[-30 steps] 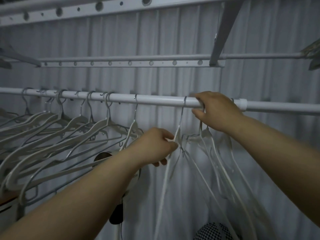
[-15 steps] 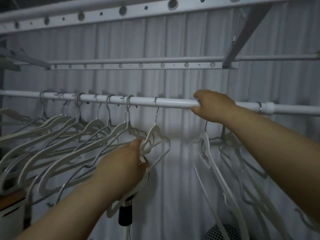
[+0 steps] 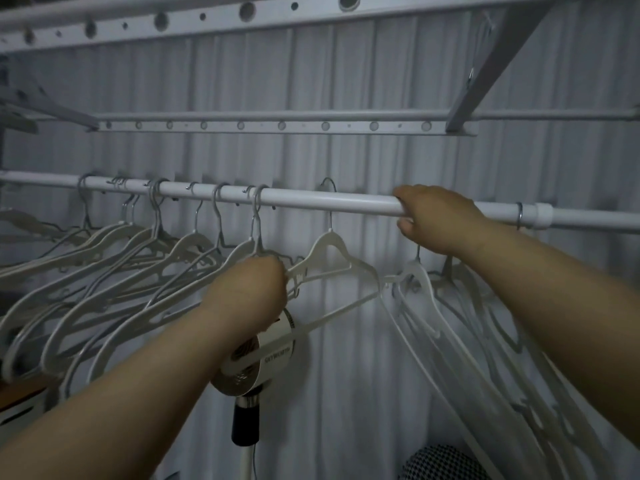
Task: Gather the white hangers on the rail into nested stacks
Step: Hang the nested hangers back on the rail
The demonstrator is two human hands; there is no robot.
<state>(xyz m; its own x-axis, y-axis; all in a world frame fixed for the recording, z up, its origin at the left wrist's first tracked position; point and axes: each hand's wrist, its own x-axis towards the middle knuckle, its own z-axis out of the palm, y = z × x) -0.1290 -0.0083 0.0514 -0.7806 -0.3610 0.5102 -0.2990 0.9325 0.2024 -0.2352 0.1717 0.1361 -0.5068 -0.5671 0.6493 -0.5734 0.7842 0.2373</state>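
A white rail (image 3: 363,202) runs across the view. Several white hangers (image 3: 114,271) hang spread along its left part. One single white hanger (image 3: 329,251) hangs alone at the middle. My left hand (image 3: 252,289) grips the left shoulder of that single hanger, close to the nearest hanger of the left group. My right hand (image 3: 440,216) grips the rail and the hooks of a nested stack of hangers (image 3: 460,317), which hangs down to the right. One more hook (image 3: 519,216) sits on the rail beyond my right hand.
A white fan head on a pole (image 3: 256,362) stands behind the hangers below my left hand. A perforated bar (image 3: 277,125) and a higher beam (image 3: 242,12) run above the rail. A black-and-white mesh object (image 3: 443,462) lies at the bottom. Corrugated white wall behind.
My left hand let go of a hanger near my right hand, swung left, and now holds the single hanger at the middle. My right hand stayed on the rail. The view shifted left.
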